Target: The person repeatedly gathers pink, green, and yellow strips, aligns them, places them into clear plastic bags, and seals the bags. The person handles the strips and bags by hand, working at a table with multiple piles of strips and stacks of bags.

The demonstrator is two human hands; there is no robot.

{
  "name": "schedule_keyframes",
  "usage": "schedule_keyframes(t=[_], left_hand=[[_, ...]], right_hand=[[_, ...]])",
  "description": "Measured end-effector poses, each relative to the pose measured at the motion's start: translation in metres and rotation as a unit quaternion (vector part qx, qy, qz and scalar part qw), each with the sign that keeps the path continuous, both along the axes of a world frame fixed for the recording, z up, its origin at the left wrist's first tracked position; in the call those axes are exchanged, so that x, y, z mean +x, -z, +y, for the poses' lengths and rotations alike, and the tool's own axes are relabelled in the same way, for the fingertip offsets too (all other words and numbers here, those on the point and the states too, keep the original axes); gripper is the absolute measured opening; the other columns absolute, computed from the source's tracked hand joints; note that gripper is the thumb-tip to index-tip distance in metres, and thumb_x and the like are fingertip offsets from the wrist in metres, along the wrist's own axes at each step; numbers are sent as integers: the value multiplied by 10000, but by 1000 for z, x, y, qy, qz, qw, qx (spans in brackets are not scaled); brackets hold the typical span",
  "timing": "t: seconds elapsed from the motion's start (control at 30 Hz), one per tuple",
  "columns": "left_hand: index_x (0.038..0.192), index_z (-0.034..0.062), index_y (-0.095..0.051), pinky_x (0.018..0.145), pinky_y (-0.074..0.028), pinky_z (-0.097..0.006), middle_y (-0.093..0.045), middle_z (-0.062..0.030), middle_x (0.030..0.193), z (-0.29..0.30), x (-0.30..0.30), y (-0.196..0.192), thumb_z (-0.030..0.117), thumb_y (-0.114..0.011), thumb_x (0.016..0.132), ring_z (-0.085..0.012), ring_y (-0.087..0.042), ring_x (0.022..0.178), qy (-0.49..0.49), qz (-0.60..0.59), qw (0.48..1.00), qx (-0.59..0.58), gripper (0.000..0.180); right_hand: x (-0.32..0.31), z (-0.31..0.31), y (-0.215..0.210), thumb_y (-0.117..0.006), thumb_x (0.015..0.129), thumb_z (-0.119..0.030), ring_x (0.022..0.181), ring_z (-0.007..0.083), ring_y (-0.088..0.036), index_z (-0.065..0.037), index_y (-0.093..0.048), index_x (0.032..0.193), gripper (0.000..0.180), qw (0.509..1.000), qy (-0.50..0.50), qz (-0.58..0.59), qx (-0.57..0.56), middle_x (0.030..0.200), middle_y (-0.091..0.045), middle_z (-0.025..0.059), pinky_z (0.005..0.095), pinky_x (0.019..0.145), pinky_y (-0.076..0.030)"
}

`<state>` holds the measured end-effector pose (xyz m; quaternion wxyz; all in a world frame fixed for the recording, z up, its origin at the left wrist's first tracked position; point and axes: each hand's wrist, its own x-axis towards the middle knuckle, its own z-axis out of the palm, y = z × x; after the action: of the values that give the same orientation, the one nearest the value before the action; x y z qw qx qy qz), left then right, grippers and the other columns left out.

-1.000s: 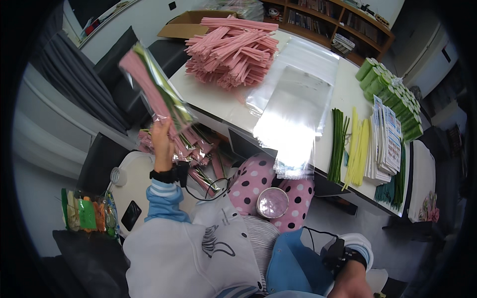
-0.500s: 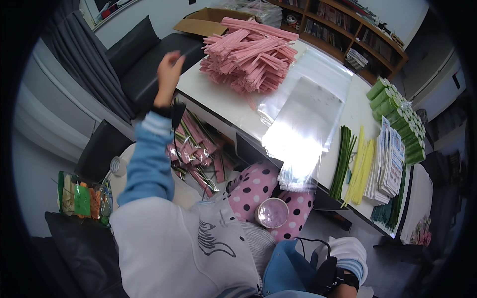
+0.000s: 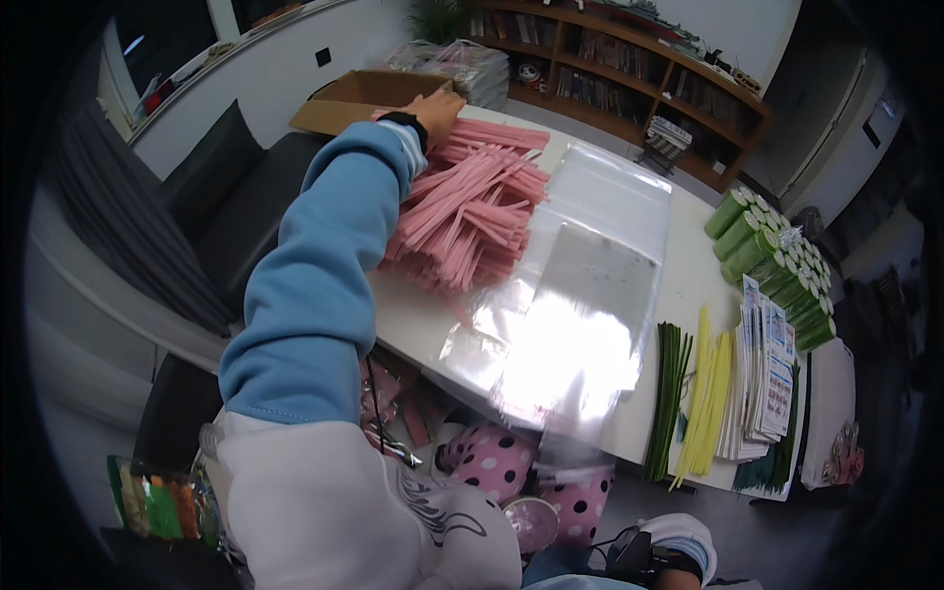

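My left hand (image 3: 439, 111) reaches across the table to the far left end of a tall heap of pink pipe cleaners (image 3: 469, 211). It touches the top of the heap; the fingers bend downward and their tips are hidden, so any hold on the stems cannot be seen. To the right of the heap lie clear plastic sleeves (image 3: 602, 265), shining in the light and hanging over the near table edge. My right hand (image 3: 678, 578) shows only as a bit of skin below a dark wrist strap at the lower edge; its fingers are out of sight.
Green pipe cleaners (image 3: 669, 393), yellow ones (image 3: 710, 403) and printed sheets (image 3: 765, 379) lie on the table's right, near green rolls (image 3: 772, 251). An open cardboard box (image 3: 339, 103) stands behind the heap. A round tub (image 3: 533, 521) sits between my polka-dot-clad knees (image 3: 492, 462).
My left hand has moved forward and right, from the air left of the table onto the heap's far end. The view has shifted with my lean. My right arm stays low.
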<state>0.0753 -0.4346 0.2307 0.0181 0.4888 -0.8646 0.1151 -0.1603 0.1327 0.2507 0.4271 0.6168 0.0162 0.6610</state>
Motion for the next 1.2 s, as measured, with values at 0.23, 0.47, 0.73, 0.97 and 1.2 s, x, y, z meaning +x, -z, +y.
schedule_keyframes(t=[0.23,0.47,0.73,0.97,1.2], left_hand=[[1124,28,-563,971,-351,-465,-563,-257,1108,-37,-8,42,65,-581,733,-425,-492,1082,32,54,998,-24,392],[1073,42,-504,998,-290,-557,-572,-176,1092,2,-13,-22,65,-591,766,-348,-491,1091,29,140,982,-125,320],[942,64,-503,1050,-263,-509,-542,-90,900,153,-55,-94,126,-556,807,-276,-531,945,195,8,890,-412,158],[831,70,-483,1086,-230,-524,-478,-61,780,350,-152,-27,99,-523,762,-220,-525,846,377,25,871,-316,85],[845,48,-468,1096,-210,-541,-489,-75,831,406,-178,10,90,-541,711,-247,-526,915,447,14,859,-252,159]], right_hand=[[-19,-49,8,-513,806,-158,699,116,-466,-76,-450,809,102,984,-96,-67,134,773,-447,4,269,490,-456],[-50,-23,12,-436,908,-187,733,208,-557,-11,-471,945,184,987,53,-97,116,784,-567,100,322,546,-496],[-71,6,7,-519,865,-94,748,278,-536,37,-553,954,162,858,157,-188,452,851,-591,186,372,688,-432],[-53,-63,35,-766,655,-315,1190,381,-444,-12,-319,1357,886,751,339,-37,566,1298,-449,219,433,989,-362],[-73,-60,97,-667,747,-204,771,392,-605,-89,-541,1076,371,598,151,-177,767,824,-632,191,442,661,-475]])
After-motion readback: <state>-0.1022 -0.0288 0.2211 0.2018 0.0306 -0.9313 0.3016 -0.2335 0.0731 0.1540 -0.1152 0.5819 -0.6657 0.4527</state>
